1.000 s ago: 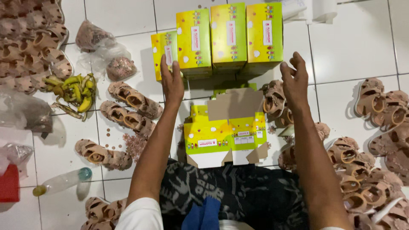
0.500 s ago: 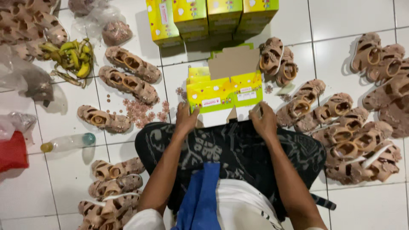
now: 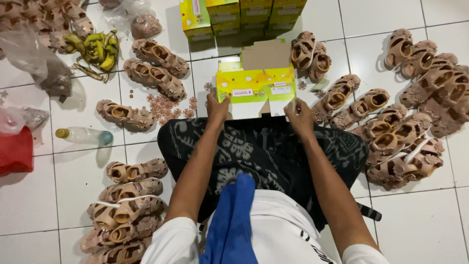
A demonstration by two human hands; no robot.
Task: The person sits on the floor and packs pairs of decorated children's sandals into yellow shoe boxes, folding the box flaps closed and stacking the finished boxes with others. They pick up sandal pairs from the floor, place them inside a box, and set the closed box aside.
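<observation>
Between both hands (image 3: pixel 217 108) (image 3: pixel 299 115), yellow box (image 3: pixel 256 87)

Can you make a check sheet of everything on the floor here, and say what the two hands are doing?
Surface: white tiled floor, person sitting on it.
Job's things: open yellow-green box with flaps up, in front of the lap.
Clutter: beige sandals in heaps at the right, more pairs at the left; stacked yellow boxes beyond; bananas; plastic bottle lying flat; small pink bits; red bag.
Grips: left hand and right hand both at the open box's near flaps.
Cables: nothing seen.
Surroundings: dark patterned cloth over the lap; clear plastic bags at the left.
</observation>
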